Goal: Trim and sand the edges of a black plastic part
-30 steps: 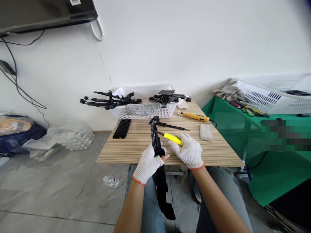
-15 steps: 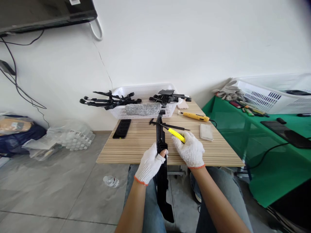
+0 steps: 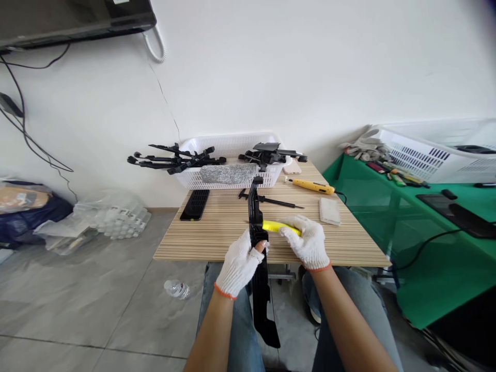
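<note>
The person is wearing white ribbed-knit fabric work gloves, one covering the left hand [image 3: 238, 266] and one covering the right hand [image 3: 307, 243]. Thin bright orange edging [image 3: 225, 292] is circling each glove's wrist. The left thumb [image 3: 261, 246] is poking bare out of its glove. Both forearms [image 3: 211, 330] are showing bare. Faded blue denim trousers [image 3: 358, 305] are covering the legs, creasing softly over the thighs.

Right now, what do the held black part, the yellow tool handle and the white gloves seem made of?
Held black part: probably molded plastic, dark with faint glints along its ridges. Yellow tool handle: likely plastic, bright with a shiny highlight. White gloves: knitted fabric, perhaps cotton, matte, with visible ribbing.
</note>
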`<state>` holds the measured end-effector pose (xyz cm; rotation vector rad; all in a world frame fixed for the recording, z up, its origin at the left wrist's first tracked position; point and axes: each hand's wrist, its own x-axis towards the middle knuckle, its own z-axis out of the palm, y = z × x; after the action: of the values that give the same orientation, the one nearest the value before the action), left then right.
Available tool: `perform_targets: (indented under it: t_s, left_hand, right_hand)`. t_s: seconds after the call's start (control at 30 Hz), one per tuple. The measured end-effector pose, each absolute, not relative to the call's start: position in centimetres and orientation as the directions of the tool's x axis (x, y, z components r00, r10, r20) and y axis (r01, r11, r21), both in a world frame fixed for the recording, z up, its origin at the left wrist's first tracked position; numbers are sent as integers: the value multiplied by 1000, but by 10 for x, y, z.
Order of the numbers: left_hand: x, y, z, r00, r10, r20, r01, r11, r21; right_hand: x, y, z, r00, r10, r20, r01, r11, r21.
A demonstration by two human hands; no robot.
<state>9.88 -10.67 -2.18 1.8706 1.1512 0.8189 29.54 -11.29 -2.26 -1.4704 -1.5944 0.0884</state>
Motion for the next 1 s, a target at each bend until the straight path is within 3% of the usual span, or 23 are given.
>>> perform_targets:
  t_s: [1.0]
  left_hand:
    - [101,-107,-16,398,913,91,415,-268,869]
  right_hand:
    - [294,-116,-24,245,750,615,798,204,-566]
